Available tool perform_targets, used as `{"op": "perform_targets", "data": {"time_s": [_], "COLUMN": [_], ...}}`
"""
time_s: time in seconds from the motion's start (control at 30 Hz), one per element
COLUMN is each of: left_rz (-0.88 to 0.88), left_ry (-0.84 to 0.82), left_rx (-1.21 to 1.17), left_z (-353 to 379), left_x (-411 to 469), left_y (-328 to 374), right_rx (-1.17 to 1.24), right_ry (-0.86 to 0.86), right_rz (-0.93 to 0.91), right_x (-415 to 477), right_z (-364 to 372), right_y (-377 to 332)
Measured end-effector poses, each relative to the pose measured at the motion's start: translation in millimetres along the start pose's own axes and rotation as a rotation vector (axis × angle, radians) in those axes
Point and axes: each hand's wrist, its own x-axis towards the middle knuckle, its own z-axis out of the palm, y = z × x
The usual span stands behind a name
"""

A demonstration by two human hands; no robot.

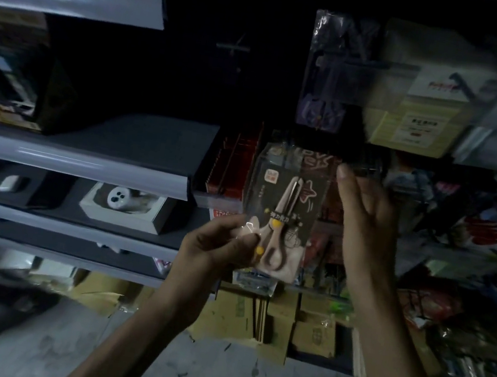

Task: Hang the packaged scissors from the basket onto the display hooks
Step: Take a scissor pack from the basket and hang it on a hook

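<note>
Our left hand (pixel 219 245) pinches the packaged scissors (pixel 281 216) by the lower corner; at three o'clock our right hand (pixel 363 212) rises, fingers (pixel 346 183) straight, together, touching nothing.

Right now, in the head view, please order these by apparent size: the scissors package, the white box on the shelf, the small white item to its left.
1. scissors package, though it is nearest the camera
2. white box
3. small white item

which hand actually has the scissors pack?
The left hand: it pinches the scissors pack at its lower left corner. The right hand is raised beside the pack's upper right with straight fingers, gripping nothing.
</note>
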Motion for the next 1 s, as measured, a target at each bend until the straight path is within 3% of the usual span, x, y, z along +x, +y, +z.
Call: {"op": "perform_targets", "data": {"time_s": [0.1, 0.37, 0.53, 0.77, 1.0], "left_rz": [-0.031, -0.050, 0.103, 0.300, 0.327], "left_ry": [-0.025, -0.090, -0.124, -0.025, 0.035], "left_rx": [-0.025, 0.035, 0.215, 0.200, 0.215], "left_z": [0.7, 1.2, 8.7, 29.2, 40.6], "left_x": [-0.1, -1.2, 3.5, 19.5, 33.2], "left_y": [-4.5, -6.5, 11.4, 41.6, 46.3], "right_rx": [0.189, 0.229, 0.176, 0.149, 0.170], "right_ry": [-0.176, -0.160, -0.186, -0.240, -0.244], "right_rz": [0.171, 0.073, 0.039, 0.028, -0.033], "right_x": [-1.1, -4.9, -4.8, -5.6, -5.2], "right_z": [1.5, 4.1, -0.1, -7.6, -12.0], "right_y": [2.2, -0.5, -2.4, -7.2, -13.7]}}
